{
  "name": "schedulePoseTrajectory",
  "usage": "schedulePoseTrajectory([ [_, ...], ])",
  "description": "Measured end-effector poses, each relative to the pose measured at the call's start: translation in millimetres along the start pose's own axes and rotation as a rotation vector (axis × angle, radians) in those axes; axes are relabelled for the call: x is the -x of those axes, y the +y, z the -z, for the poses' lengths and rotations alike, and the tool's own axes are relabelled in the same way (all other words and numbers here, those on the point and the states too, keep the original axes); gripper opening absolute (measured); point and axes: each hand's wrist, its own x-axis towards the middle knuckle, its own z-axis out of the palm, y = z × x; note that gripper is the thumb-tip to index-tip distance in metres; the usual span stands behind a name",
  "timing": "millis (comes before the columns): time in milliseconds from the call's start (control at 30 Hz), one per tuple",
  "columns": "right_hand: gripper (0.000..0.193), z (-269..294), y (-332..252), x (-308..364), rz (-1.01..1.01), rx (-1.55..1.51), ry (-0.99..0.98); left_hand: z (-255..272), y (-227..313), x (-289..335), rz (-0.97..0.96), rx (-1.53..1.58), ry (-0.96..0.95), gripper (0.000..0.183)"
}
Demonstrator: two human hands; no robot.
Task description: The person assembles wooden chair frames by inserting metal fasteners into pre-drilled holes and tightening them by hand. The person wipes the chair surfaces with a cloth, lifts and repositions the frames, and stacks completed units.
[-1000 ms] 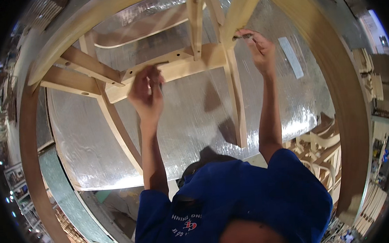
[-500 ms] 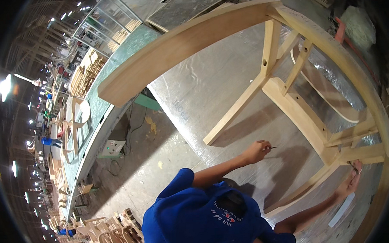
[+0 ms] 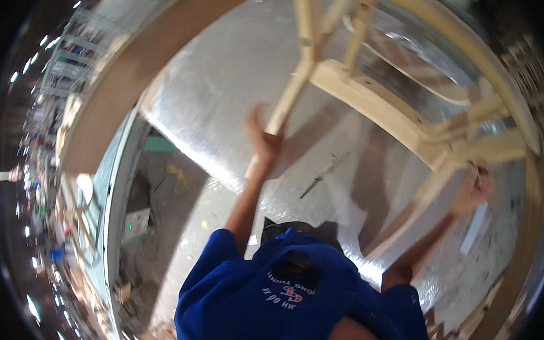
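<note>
A pale wooden chair frame point(image 3: 370, 106) lies on its side on a shiny sheet-covered surface. My left hand point(image 3: 265, 142) is at one of its legs point(image 3: 289, 101), fingers spread and smeared by motion; whether it touches the leg I cannot tell. Between my arms, a thin dark-tipped tool with a lighter end point(image 3: 323, 176) lies on the sheet. On the right, my right hand point(image 3: 475, 191) has its fingers closed beside a short rail point(image 3: 489, 150) of the frame. Something small and dark shows at those fingertips, too blurred to name.
A long curved wooden piece point(image 3: 138, 72) arches across the upper left. A light flat strip point(image 3: 474, 229) lies below my right hand. To the left stand a green-topped bench point(image 3: 108, 197) and a box with a small green light point(image 3: 136, 224).
My left hand has let go of the thin tool, now on the sheet, and moved left to the chair leg. The view has shifted; my right hand stays by the rail.
</note>
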Motion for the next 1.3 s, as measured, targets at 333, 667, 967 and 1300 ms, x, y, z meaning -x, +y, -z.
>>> schedulePoseTrajectory([
  [333,0.026,-18.5,-45.1,-12.3,-0.092,-0.243,0.010,2.6,98.1,-224.3,-0.229,0.701,-0.089,0.056],
  [667,0.026,-6.1,-40.1,-10.3,-0.183,-0.257,-0.085,-62.7,33.7,76.7,-0.046,-0.211,-1.319,0.054],
  [967,0.025,-10.8,-45.4,-13.9,-0.145,-0.001,0.073,-60.5,84.5,39.5,-0.053,0.465,-0.696,0.016],
  [1300,0.015,-15.3,-37.4,-14.4,-0.222,0.008,0.151,-129.3,148.1,-116.0,-0.198,0.511,-0.265,0.006],
])
